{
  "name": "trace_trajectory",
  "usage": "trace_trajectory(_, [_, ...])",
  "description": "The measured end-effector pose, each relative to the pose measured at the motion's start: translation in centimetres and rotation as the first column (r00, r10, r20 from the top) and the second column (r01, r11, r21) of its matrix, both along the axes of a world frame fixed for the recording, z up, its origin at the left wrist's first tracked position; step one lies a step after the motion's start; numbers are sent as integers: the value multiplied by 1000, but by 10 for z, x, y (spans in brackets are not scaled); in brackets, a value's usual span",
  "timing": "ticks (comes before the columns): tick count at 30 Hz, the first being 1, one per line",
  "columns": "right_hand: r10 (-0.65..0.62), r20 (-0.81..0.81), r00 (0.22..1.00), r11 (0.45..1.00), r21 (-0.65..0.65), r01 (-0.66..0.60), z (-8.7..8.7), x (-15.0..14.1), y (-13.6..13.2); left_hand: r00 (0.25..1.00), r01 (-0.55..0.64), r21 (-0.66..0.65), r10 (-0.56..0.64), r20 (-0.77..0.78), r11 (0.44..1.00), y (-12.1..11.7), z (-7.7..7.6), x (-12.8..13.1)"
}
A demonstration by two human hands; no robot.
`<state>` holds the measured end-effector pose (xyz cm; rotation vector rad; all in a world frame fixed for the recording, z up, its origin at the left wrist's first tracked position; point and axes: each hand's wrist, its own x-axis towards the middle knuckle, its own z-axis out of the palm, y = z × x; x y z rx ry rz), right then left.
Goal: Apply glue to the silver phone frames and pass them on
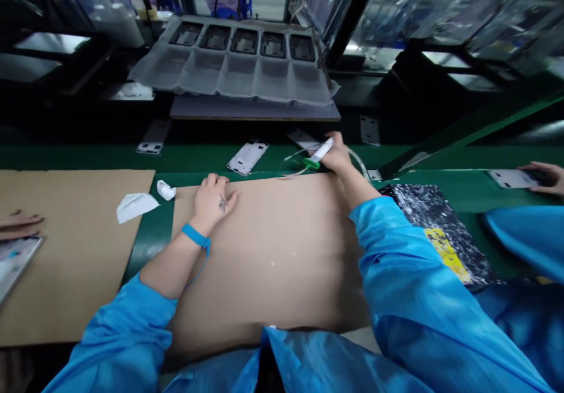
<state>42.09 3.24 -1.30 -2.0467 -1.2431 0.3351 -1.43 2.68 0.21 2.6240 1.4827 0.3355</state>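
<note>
My right hand (338, 153) grips a white pen-like tool (322, 150) with a green collar. A thin clear tube (362, 164) loops beside it; its exact kind I cannot tell. Partly behind this hand lies a silver phone housing (303, 138). My left hand (213, 200) rests on the cardboard sheet (268, 252) at its far left corner, fingers loosely spread and holding nothing. A blue band circles that wrist. Just past the cardboard, between my hands, another phone housing (248, 157) lies on the green bench.
Above the bench stands a plastic tray (247, 76) with dark parts in its far compartments. More housings lie at left (154, 137) and right (369, 130). Crumpled white paper (137, 206) sits left. A black speckled box (434, 228) is by my right arm. Co-workers' hands (547, 177) show at both sides.
</note>
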Motion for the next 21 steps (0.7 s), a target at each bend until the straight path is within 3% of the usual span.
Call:
trace_trajectory(5, [42, -33, 999, 996, 81, -40, 17, -5, -49, 988, 149, -68, -150, -19, 987, -5, 5, 13])
trace_trajectory(12, [285, 19, 958, 932, 227, -282, 27, -25, -127, 987, 146, -177, -155, -41, 973, 12, 20, 49])
trace_trajectory(17, [527, 24, 850, 823, 237, -517, 25, -60, -157, 982, 169, -195, -148, 118, 966, -4, 30, 21])
trace_trajectory(21, [502, 55, 863, 841, 202, -502, 12, -113, -165, 961, 153, -229, -91, 260, 961, -37, 20, 5])
